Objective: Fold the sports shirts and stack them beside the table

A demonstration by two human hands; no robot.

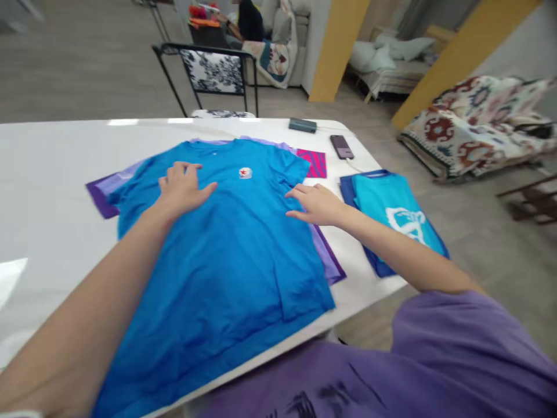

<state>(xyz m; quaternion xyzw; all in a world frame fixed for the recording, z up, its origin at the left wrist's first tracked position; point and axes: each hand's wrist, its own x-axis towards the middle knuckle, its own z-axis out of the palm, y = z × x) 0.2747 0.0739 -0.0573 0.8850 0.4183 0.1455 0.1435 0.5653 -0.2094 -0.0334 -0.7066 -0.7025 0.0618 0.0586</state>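
Note:
A blue T-shirt (226, 255) with a small red-and-white badge lies spread flat on the white table (47, 191), front up. Under it lie lilac and dark purple shirts (102, 191) whose edges stick out at the left and right. My left hand (183, 187) rests flat on the shirt's chest, fingers spread. My right hand (315, 203) lies flat with its fingers apart on the shirt's right side, near the sleeve. Neither hand holds anything.
A folded turquoise and dark blue stack (394, 217) lies at the table's right edge. A magenta cloth (315, 164), a phone (342, 146) and a grey box (303, 125) sit at the far right. A black chair (213, 72) stands behind the table; a person sits far back.

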